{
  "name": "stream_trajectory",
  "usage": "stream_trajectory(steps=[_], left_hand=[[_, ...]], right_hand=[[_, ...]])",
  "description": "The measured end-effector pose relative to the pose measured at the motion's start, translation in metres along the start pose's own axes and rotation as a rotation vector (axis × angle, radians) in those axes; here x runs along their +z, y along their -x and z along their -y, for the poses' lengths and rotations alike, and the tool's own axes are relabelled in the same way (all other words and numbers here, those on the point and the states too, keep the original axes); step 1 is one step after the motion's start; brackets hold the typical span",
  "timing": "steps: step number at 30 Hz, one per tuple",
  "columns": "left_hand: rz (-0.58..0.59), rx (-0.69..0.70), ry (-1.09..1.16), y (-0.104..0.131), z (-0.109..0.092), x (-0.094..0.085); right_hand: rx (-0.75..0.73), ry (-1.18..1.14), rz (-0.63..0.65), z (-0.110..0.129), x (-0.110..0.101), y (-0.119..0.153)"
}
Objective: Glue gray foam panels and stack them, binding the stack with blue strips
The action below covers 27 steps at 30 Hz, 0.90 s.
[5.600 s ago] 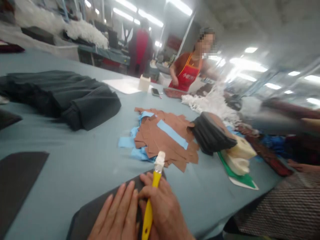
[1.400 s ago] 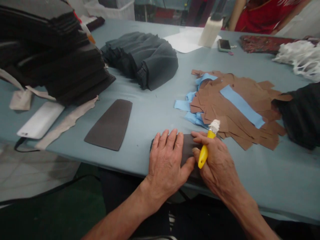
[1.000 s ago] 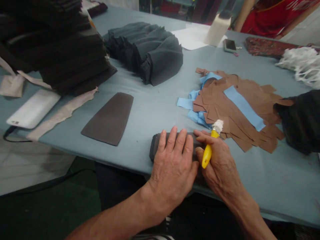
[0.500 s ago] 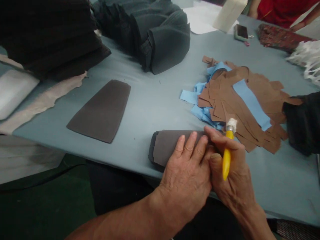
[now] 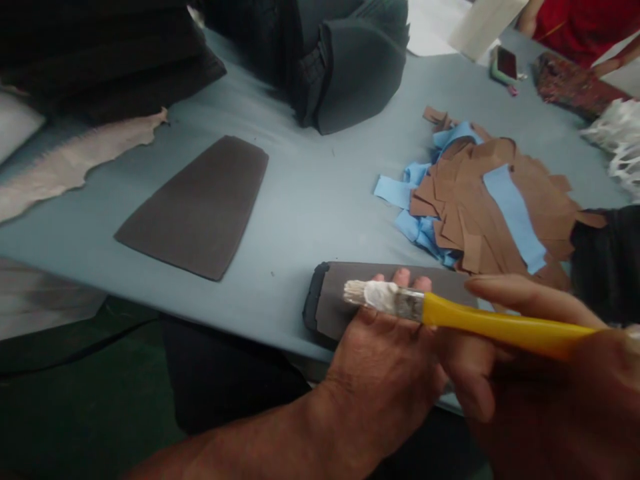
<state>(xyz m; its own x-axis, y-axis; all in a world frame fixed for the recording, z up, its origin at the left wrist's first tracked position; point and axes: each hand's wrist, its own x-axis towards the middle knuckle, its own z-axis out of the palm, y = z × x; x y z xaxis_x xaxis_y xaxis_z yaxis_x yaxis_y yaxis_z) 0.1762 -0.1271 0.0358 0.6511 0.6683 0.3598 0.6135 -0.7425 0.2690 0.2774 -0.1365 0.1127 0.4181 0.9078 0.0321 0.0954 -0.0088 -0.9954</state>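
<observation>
Brush (image 5: 465, 317) clasped in the right hand (image 5: 540, 393).
Left hand (image 5: 383, 363) lies flat on a black-ended panel (image 5: 331, 303) at the near edge of the table (image 5: 300, 213), partly hidden behind the brush; brown strips (image 5: 467, 180) lie beyond, a loose grey panel (image 5: 197, 207) leftward.

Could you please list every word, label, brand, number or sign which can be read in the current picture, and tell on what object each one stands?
There is no readable text.
Yellow-handled brush: no lettering shows on the visible part.
Small device with dark screen: any marking is too small and blurred to read.
White sheet: no legible print.
Red garment: no lettering shows on the part in view.
</observation>
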Motion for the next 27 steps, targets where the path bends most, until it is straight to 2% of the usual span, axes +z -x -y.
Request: stream_trajectory(steps=[3,5,18,27], left_hand=[[-0.008,-0.007,-0.081,0.001,-0.005,0.003],[-0.009,-0.019,-0.099,0.0,-0.007,0.003],[-0.069,-0.058,-0.067,0.0,-0.007,0.005],[-0.085,-0.076,-0.104,-0.001,-0.007,0.007]], right_hand=[[0.029,-0.033,-0.025,-0.006,0.023,-0.004],[0.024,0.022,-0.059,-0.011,0.03,-0.003],[-0.094,0.088,0.015,-0.014,0.034,0.0],[-0.193,0.169,0.021,-0.018,0.036,-0.002]])
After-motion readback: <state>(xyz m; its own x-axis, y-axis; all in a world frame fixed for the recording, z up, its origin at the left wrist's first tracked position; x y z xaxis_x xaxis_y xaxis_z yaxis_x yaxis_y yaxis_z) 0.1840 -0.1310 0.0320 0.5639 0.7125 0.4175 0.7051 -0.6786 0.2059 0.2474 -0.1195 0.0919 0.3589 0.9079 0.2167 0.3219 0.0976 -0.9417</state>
